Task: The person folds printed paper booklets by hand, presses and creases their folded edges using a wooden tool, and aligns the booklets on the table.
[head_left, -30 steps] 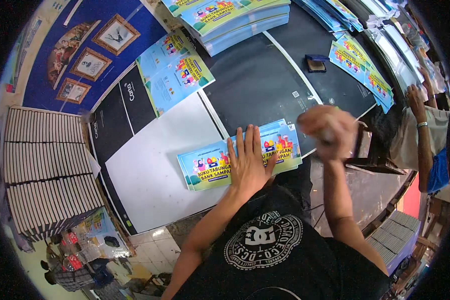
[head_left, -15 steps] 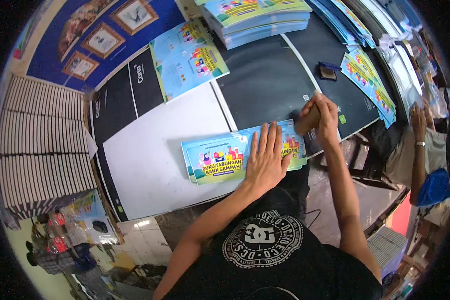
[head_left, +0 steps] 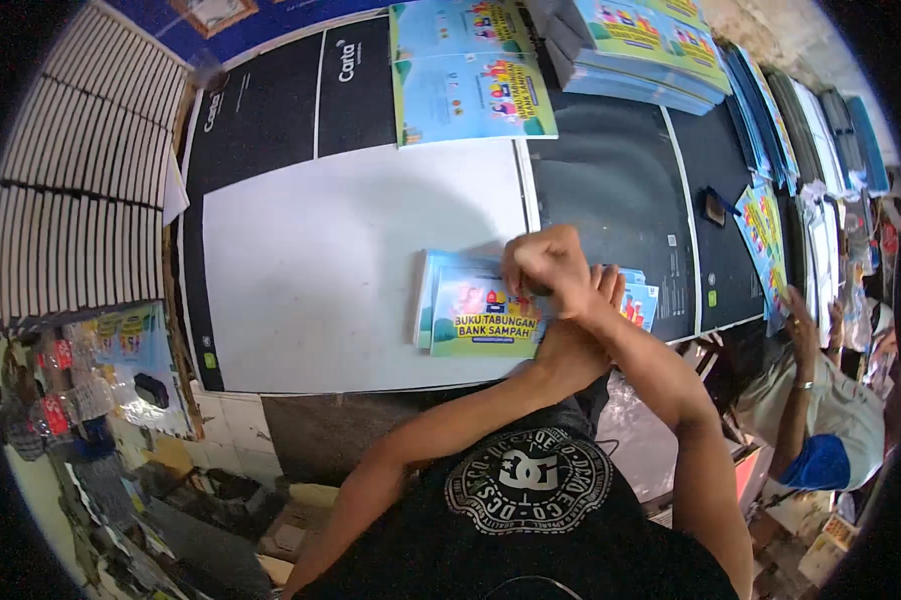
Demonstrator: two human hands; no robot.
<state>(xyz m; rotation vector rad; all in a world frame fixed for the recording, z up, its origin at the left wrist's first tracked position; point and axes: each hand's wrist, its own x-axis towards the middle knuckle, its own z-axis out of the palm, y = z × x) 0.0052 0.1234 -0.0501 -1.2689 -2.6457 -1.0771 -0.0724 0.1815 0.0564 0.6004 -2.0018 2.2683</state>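
A stack of illustrated blue-green booklets [head_left: 485,310] lies at the front of the table. My left hand [head_left: 580,345] rests flat on its right part, fingers stretched, with my right wrist crossing over it. Above the top cover, toward its middle, my right hand [head_left: 550,262] is closed in a fist, slightly smeared by motion. It grips a brown cylindrical block, seen plainly in the earlier frame; now the fingers hide nearly all of it. Whether the block touches the cover cannot be seen.
Unfolded printed covers [head_left: 470,95] lie at the back, beside a tall stack of covers [head_left: 650,75]. A small open dark case [head_left: 715,207] and loose booklets [head_left: 763,235] are at the right. Bound stacks [head_left: 80,190] stand left. Another person's hand [head_left: 800,325] reaches in at right.
My right hand has moved left, from beside the booklets to above them, crossing over my left wrist. My left hand stays on the booklets. The view has turned, shifting the table.
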